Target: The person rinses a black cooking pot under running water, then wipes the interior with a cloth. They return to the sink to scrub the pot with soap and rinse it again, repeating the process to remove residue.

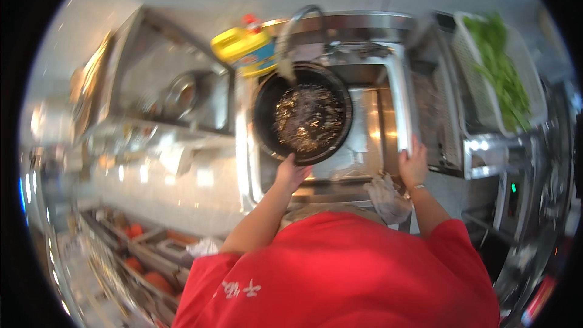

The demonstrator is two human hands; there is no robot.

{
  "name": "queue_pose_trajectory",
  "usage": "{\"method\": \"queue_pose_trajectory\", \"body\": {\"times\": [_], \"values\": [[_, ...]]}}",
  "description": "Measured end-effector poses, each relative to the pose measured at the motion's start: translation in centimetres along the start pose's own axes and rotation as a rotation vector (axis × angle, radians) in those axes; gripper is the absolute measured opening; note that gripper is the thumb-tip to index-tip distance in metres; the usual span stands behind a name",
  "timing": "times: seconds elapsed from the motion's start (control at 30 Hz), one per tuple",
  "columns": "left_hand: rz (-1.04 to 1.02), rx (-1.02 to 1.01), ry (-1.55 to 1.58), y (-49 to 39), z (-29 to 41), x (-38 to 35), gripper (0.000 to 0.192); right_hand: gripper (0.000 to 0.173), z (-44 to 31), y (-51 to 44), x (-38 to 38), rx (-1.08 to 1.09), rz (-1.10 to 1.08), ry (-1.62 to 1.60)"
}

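Note:
A round black pot (268,118) is in the left half of a stainless steel sink (401,100), tilted a little. Bubbling, rippled water (309,120) fills its lower part. The gooseneck faucet (314,11) arches over it and runs a stream into the pot. My left hand (293,174) grips the near rim, thumb on top and fingers beneath. On the sink's right rim rests my right hand (413,164), fingers spread and nothing held. A pale, crumpled cloth (387,198) hangs over the sink's front edge, beside my right wrist.
A yellow jug (243,50) with a red cap stands behind the pot. To the right, a white plastic basket (473,54) holds leafy greens (501,73). A steel-framed basin (173,82) sits on the left. Crates (150,255) with orange-red items lie lower left.

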State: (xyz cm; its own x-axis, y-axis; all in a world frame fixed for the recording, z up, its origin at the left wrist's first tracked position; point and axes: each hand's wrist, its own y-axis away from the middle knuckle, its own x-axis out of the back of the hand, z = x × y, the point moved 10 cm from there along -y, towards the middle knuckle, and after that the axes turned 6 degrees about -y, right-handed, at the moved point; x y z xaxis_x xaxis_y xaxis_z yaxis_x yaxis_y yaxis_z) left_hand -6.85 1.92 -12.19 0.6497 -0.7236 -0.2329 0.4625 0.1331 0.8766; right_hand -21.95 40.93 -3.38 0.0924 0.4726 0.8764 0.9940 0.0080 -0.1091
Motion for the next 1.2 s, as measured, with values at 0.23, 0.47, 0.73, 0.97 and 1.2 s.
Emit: {"method": "queue_pose_trajectory", "body": {"times": [0.23,0.47,0.73,0.97,1.2], "values": [[0.096,0.036,-0.012,0.4,-0.2,0.1,0.048,0.058,-0.6,0.4,-0.4,-0.054,-0.047,-0.014],[0.075,0.014,-0.032,0.2,-0.1,0.6,0.049,0.059,-1.0,0.3,-0.3,-0.056,-0.074,0.007],[0.107,0.02,-0.02,0.7,0.1,0.3,0.05,0.059,-0.9,0.3,-0.3,-0.056,-0.064,-0.004],[0.089,0.015,0.009,1.4,0.5,-0.2,0.051,0.06,-0.6,0.3,-0.5,-0.039,-0.062,-0.008],[0.077,0.017,0.0,1.0,0.3,0.1,0.053,0.062,-0.9,0.2,-0.2,-0.028,-0.056,-0.01]]}}
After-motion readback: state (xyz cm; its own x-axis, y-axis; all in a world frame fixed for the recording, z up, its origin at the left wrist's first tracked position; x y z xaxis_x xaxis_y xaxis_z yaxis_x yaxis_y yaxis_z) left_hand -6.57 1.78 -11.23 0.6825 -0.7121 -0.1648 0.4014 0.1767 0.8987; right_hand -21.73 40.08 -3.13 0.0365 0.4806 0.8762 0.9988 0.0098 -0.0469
